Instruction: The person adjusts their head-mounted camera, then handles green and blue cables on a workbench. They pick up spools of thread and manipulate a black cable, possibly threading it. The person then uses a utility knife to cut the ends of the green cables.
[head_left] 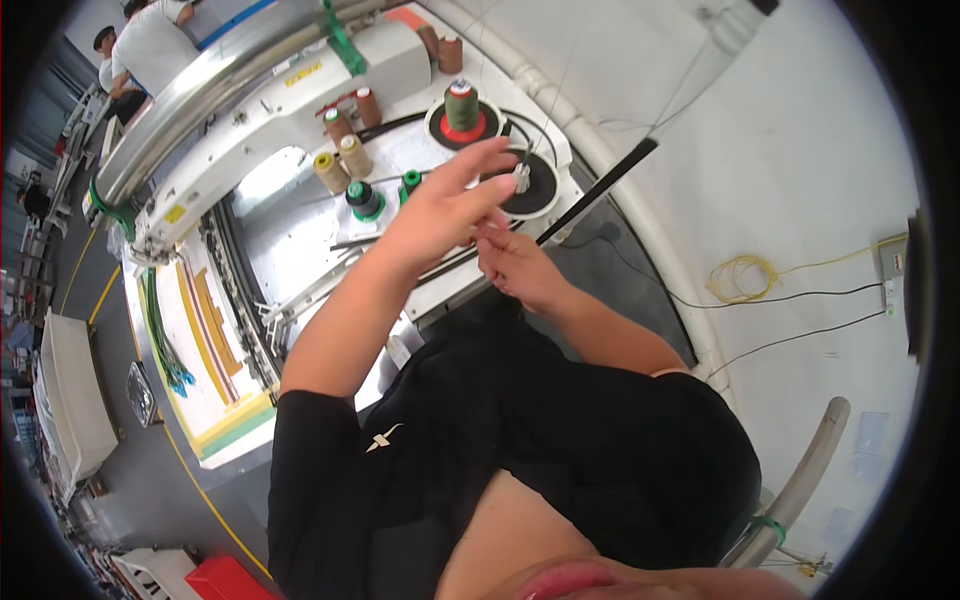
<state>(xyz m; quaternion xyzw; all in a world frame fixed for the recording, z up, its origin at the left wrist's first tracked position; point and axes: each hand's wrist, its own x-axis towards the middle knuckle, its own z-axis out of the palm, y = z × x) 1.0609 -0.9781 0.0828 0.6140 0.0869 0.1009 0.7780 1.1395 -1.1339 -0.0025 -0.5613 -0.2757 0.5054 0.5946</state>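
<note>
— Looking from where?
— From the head [580, 578], downward, close above left hand [440, 215] and right hand [524, 270].
— Reaching how far?
— Wide: left past the grip to the machine [245, 118], right to the wall [790, 220].

A black shirt [600, 430] with short sleeves [315, 440], a V-shaped neckline [502, 473] and a small, pale, winged mark [383, 438] fills the frame's lower middle.
</note>
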